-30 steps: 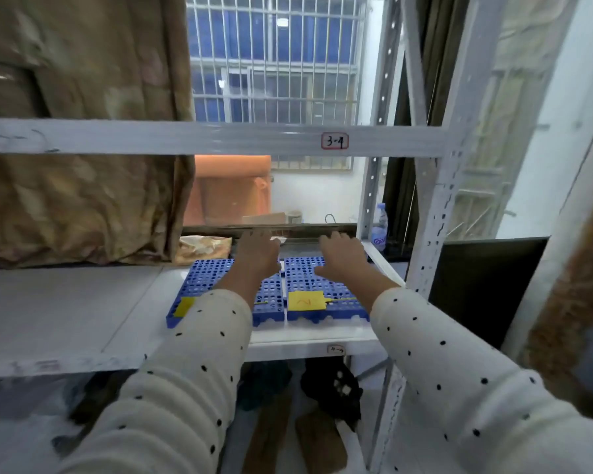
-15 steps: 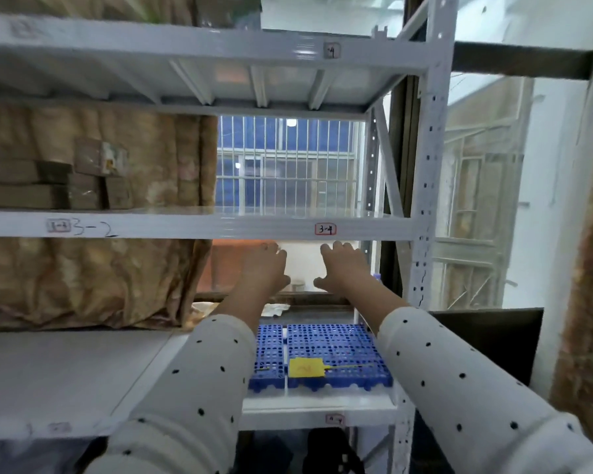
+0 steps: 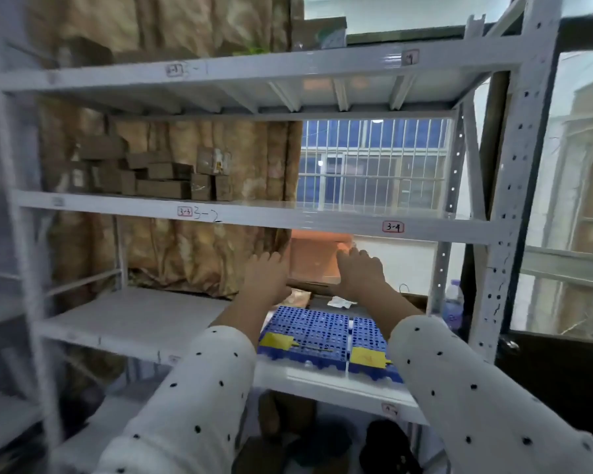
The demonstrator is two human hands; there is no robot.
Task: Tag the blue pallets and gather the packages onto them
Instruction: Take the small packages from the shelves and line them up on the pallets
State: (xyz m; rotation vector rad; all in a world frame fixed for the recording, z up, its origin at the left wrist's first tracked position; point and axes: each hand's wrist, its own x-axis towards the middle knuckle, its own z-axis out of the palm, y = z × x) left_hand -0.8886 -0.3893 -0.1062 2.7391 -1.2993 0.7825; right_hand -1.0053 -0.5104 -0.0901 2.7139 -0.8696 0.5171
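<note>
Left hand point(image 3: 266, 280) and right hand point(image 3: 360, 273) raised, fingers spread, empty, tagged blue pallets point(image 3: 322, 331) just below them, packages point(image 3: 158, 181) up-left

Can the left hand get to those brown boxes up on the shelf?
Probably yes. The left hand is open, holds nothing, and is raised just below the shelf where the brown boxes are stacked, up and to its left. The shelf front is open, nothing blocks them.
</note>
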